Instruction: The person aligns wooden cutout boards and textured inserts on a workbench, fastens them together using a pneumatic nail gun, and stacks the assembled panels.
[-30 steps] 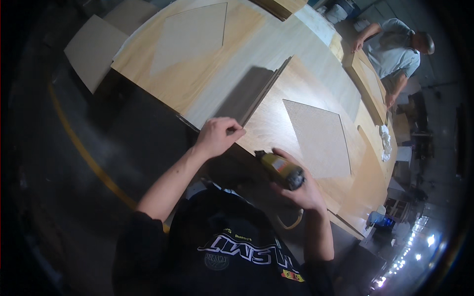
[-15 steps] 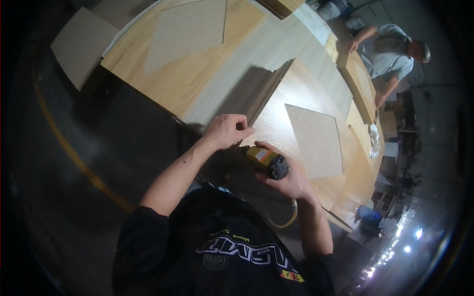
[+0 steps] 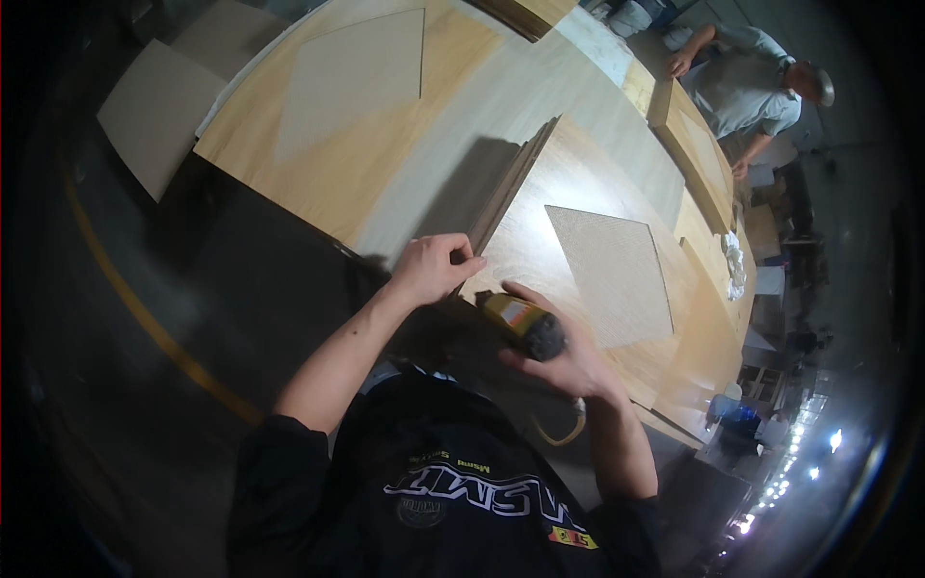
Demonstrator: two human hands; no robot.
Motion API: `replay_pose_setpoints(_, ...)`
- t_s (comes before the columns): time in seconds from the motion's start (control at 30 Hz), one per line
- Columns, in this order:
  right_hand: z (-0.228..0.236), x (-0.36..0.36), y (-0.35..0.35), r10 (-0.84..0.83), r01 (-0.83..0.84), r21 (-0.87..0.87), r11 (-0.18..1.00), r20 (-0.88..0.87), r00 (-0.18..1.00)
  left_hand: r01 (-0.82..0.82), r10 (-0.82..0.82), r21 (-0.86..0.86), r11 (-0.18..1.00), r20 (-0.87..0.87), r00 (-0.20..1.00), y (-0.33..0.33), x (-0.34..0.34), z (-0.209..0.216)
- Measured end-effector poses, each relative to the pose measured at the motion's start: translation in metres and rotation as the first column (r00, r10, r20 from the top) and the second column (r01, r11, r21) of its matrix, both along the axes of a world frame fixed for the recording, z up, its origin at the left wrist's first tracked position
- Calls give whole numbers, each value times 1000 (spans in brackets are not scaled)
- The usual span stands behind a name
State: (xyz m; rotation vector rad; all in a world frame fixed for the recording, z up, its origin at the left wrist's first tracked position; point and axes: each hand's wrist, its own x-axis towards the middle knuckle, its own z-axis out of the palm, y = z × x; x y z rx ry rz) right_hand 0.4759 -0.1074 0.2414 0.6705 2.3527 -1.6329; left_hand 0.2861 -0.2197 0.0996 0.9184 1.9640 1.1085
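A stack of wooden panels (image 3: 520, 226) lies in front of me, the top one bearing a pale, textured diamond (image 3: 617, 275). At its near left corner, my left hand (image 3: 431, 270) is closed, thumb and fingers pinched on the edge. My right hand (image 3: 576, 358) wraps round a yellow-and-black nail gun (image 3: 515, 313), whose front end meets the near edge of the stack close to my left hand. The exact contact of its tip is hidden. A yellowish air hose (image 3: 562, 440) hangs below my right wrist.
The stack rests on a large wood-grained board (image 3: 318, 183) with another diamond. At the far right a person (image 3: 737, 82) holds a framed panel (image 3: 689, 144). Crumpled white material (image 3: 734, 265) lies near the right edge. Brown sheets (image 3: 154, 116) stand at left.
The nail gun has tilted slightly in my right hand, and its rear end is blurred. My left hand stays at the corner. The whole view has shifted a little.
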Motion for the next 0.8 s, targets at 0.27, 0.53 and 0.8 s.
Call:
replay_pose_setpoints(0.27,34,115,55,-326,328,-10,945,88,941,-128,122,237,963,37,992,-29,23,-11)
replay_pose_setpoints(0.53,6,210,145,-756,744,134,654,100,646,-247,245,34,968,53,968,-11,-48,-41)
replay_pose_setpoints(0.8,-28,244,295,-814,801,148,580,71,576,-344,343,5,939,-69,937,78,-119,-57)
